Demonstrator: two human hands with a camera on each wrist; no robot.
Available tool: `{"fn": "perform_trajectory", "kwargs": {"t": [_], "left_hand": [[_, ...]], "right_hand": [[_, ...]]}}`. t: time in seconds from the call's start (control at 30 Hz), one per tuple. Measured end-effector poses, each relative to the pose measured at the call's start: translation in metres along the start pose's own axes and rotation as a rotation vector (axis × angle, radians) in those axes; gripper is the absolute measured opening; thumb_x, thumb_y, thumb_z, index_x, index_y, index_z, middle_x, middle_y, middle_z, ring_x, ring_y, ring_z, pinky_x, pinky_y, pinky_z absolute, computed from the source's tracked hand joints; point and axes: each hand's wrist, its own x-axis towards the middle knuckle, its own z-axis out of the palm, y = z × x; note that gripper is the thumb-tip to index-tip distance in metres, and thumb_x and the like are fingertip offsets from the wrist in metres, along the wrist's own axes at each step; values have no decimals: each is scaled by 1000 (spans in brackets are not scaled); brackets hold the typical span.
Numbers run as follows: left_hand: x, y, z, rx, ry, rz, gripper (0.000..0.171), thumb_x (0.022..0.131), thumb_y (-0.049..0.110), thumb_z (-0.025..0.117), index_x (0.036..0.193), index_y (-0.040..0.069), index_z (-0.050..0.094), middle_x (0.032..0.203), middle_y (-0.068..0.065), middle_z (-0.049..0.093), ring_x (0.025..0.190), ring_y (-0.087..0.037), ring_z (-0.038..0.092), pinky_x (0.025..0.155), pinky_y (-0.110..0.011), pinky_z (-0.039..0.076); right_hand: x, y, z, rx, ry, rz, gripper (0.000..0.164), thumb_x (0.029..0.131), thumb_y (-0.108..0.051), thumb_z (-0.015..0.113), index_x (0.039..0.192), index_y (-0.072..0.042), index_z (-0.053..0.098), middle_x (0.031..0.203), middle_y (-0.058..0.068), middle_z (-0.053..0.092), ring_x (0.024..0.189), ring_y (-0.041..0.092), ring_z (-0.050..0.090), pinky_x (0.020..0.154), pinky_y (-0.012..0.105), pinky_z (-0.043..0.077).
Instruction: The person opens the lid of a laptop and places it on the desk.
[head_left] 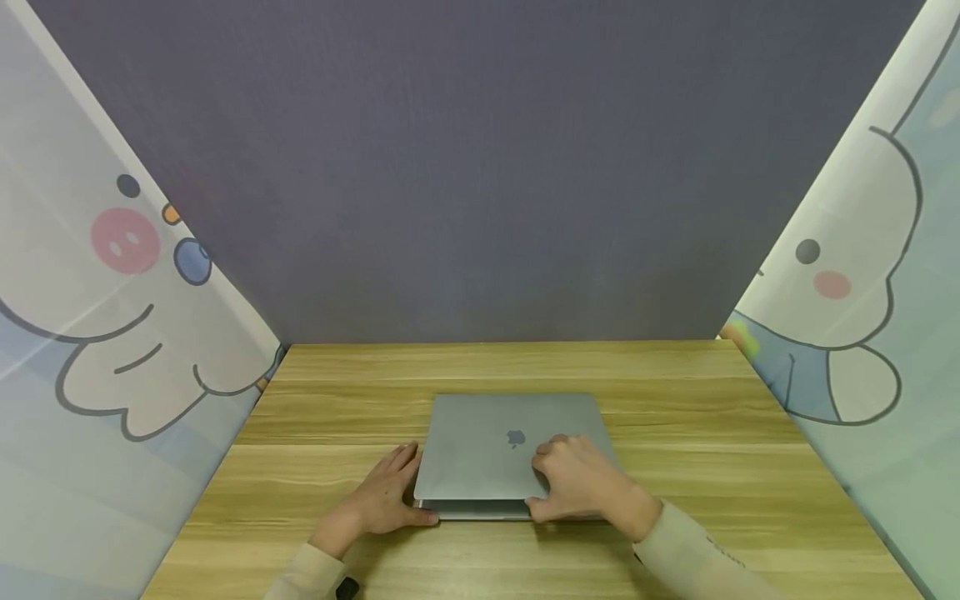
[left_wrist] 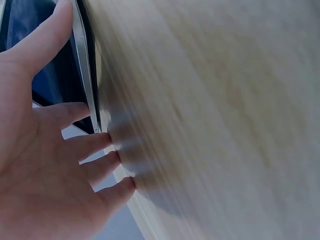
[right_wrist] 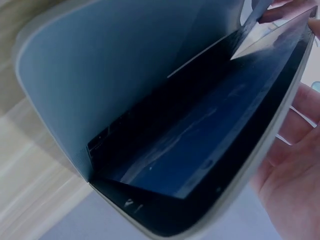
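Observation:
A silver laptop [head_left: 480, 454] lies on the wooden table, its lid [head_left: 517, 425] raised a little, leaving a narrow gap along the front. My right hand [head_left: 573, 479] pinches the lid's front edge, thumb at the edge and bent fingers on top. At the front left corner my left hand [head_left: 386, 496] braces the base, its thumb along the front edge and its outstretched fingers beside the left side. Inside the gap, the right wrist view shows a lit blue screen [right_wrist: 200, 135] facing the keyboard side [right_wrist: 115, 75]. In the left wrist view the left thumb [left_wrist: 50, 35] overlaps the base's edge.
The wood-grain table [head_left: 322, 400] extends around the laptop. Behind it rises a dark grey panel [head_left: 480, 167]. Cartoon-printed sheets [head_left: 90, 333] hang at both sides. Light sleeves [head_left: 690, 550] cover the forearms.

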Motion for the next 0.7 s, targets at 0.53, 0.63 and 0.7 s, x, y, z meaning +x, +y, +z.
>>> {"fn": "perform_trajectory", "kwargs": {"t": [0.53, 0.63, 0.7], "left_hand": [[0, 2, -3, -18, -9, -31, 107, 79, 53, 83, 156, -3, 34, 161, -32, 23, 149, -53, 18, 118, -68, 16], [0, 2, -3, -18, -6, -34, 106, 78, 53, 83, 156, -1, 35, 161, -32, 24, 148, -53, 19, 117, -69, 17], [0, 1, -2, -18, -3, -32, 106, 78, 53, 83, 156, 0, 35, 161, -32, 24, 148, -53, 19, 117, -69, 17]], "right_hand": [[-6, -2, -4, -128, 291, -84, 41, 68, -48, 81, 57, -20, 53, 63, -10, 54, 52, 8, 43, 40, 20, 35], [-7, -3, -6, -130, 344, -103, 37, 70, -43, 81, 58, -20, 54, 63, -10, 53, 52, 7, 41, 41, 17, 33], [-8, -4, -7, -125, 366, -112, 33, 72, -39, 82, 59, -20, 58, 63, -9, 55, 52, 7, 43, 42, 16, 33]]}}
